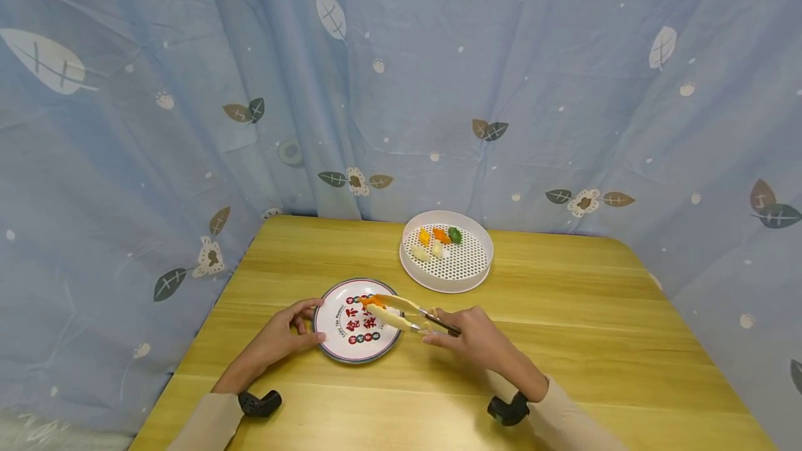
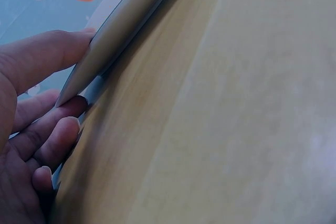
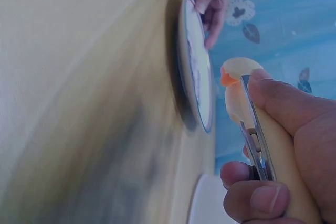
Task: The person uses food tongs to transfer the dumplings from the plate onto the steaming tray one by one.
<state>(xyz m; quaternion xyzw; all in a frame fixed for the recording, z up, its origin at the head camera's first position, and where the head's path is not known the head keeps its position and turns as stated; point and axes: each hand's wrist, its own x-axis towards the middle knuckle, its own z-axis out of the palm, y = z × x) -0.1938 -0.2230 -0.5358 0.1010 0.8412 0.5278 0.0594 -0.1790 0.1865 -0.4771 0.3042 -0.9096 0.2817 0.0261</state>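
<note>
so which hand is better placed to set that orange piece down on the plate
Right. The right hand grips the tongs, whose tips hold the orange piece over the plate. The left hand only holds the plate's rim.

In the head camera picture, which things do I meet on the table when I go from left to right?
Left hand → plate → tongs → right hand; the white perforated tray lies farther back.
</note>
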